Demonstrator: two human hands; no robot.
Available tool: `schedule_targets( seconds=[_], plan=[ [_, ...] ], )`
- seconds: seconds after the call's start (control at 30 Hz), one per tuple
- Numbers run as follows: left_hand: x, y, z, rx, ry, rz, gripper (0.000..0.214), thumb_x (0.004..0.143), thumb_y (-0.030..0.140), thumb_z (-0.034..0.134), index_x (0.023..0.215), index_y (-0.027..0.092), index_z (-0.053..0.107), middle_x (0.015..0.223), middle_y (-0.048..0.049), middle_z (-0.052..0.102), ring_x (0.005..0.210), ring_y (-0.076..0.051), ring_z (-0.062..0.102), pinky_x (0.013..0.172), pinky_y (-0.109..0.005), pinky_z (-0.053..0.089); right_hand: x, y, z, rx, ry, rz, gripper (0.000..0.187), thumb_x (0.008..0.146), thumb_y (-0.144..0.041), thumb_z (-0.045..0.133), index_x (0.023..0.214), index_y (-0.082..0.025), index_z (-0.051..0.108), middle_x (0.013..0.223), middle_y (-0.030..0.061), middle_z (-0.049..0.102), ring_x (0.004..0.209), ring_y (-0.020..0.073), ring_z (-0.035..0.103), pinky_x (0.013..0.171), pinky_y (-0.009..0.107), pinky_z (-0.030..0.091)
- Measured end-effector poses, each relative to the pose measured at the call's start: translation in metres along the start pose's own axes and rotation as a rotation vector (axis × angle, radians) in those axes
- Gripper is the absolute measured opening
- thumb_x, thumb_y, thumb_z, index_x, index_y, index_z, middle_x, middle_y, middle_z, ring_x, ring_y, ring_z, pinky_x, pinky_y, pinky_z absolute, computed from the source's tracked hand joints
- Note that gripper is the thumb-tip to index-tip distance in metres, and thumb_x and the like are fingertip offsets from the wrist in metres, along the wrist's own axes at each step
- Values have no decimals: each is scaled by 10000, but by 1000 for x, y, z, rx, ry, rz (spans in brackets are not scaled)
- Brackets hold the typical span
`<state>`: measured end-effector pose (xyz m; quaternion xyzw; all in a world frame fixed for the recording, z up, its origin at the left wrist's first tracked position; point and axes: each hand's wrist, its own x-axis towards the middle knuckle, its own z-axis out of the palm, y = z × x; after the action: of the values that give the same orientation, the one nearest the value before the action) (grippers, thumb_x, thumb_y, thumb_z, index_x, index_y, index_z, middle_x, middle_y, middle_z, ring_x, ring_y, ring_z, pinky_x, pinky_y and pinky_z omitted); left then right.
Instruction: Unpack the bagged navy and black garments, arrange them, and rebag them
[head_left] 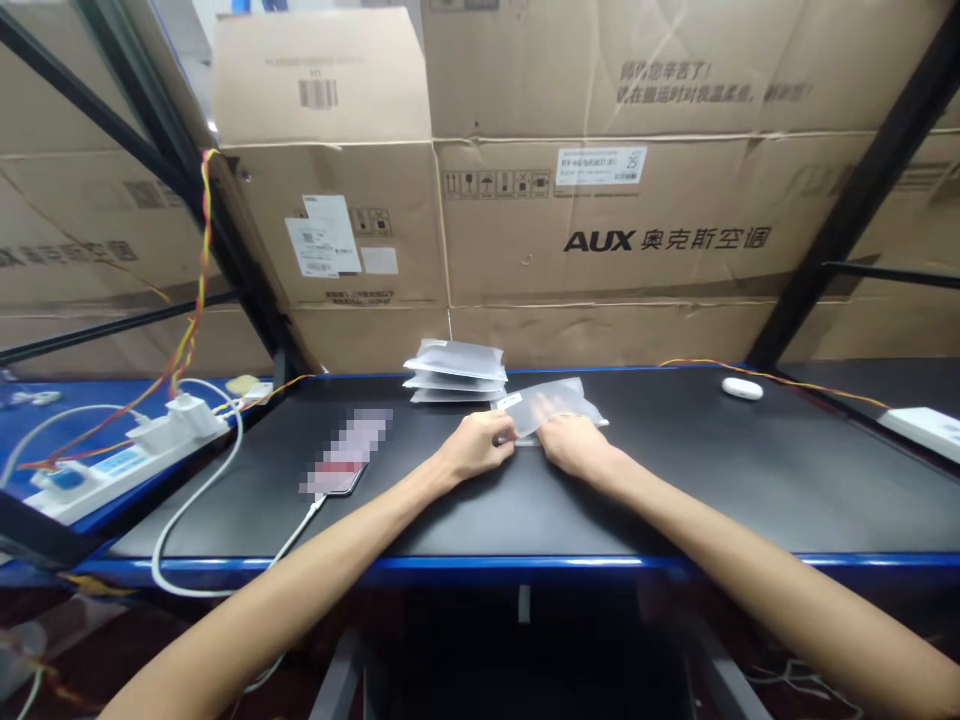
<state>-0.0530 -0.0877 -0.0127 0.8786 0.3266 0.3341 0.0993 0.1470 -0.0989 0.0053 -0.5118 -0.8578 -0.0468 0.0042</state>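
That frosted pouch [567, 393] lies crosswise, just ahead — left hand [484, 442] pinching its near-left edge, right hand [573, 441] showing fingers through it, grip unclear.

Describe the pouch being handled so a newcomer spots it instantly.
Below the AUX box, look at the middle of the black tabletop, where a stack of pouches stands near the back edge. Just right of that stack is the frosted pouch. Unlike its stacked neighbours, it has the left hand and right hand on it.
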Motion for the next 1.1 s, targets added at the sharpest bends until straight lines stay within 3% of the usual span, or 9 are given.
schedule_targets(
  seconds=[0.13,0.23,0.3,0.4,0.5,0.6,0.8,0.93,1.1],
  plan=[
    [1,-2,-2,15,8,-50,138,729,60,605,779,179,653,830,-15,687,762,-151,642,725,-242,503,-13,14,1,74,56,-91,385,1004,-279,381,1246,-116,631,1242,187,676,1129,306,650,963,430,507],
    [0,-1,-6,96,-1,-65,144,735,61,589,788,185,641,840,-17,687,787,-159,641,742,-247,504,-37,37,5,316,212,-319,411,977,-325,471,1333,-158,589,1409,133,576,1308,272,529,1086,403,436],
    [-1,1,-10,187,-23,-72,166,741,70,575,825,195,646,874,-20,689,814,-170,641,737,-254,505,-52,56,8,465,332,-334,342,969,-312,474,1225,-200,672,1287,86,675,1192,234,627,1047,364,480],
    [-2,7,-13,350,-69,-67,334,752,65,537,1014,229,663,1062,-27,699,917,-198,639,750,-278,527,-66,80,11,517,542,-208,272,947,-310,506,1079,-227,729,987,56,769,880,203,722,848,339,575],
    [2,10,-12,453,-127,66,649,708,11,519,1311,244,567,1413,-49,556,1169,-250,577,936,-354,520,-70,95,15,370,525,-185,301,924,-296,529,1166,-240,698,1064,66,746,951,217,698,853,364,573],
    [8,9,-6,423,-230,229,809,682,-20,519,1451,220,448,1541,-62,419,1370,-271,440,1128,-419,398,-68,99,21,232,423,-227,384,931,-238,493,1287,-248,635,1257,66,687,1124,222,646,948,382,543],
    [9,6,-1,320,-346,164,664,723,-12,500,1343,212,575,1449,-50,537,1344,-232,499,1122,-390,415,-60,95,25,65,422,-243,346,970,-206,454,1230,-254,679,1227,58,710,1085,229,670,905,373,553],
    [12,12,-4,286,-283,166,425,802,106,552,1198,214,664,1348,-59,626,1254,-233,578,1074,-377,443,-55,96,24,13,438,-257,322,993,-212,439,1180,-250,698,1174,51,733,1011,208,680,818,314,548],
    [30,25,9,359,-196,156,180,863,334,623,931,187,704,971,-73,724,932,-244,673,897,-382,498,-49,98,26,9,477,-264,318,1014,-263,417,1047,-229,731,1070,47,759,935,191,669,760,281,524]
  ],
)
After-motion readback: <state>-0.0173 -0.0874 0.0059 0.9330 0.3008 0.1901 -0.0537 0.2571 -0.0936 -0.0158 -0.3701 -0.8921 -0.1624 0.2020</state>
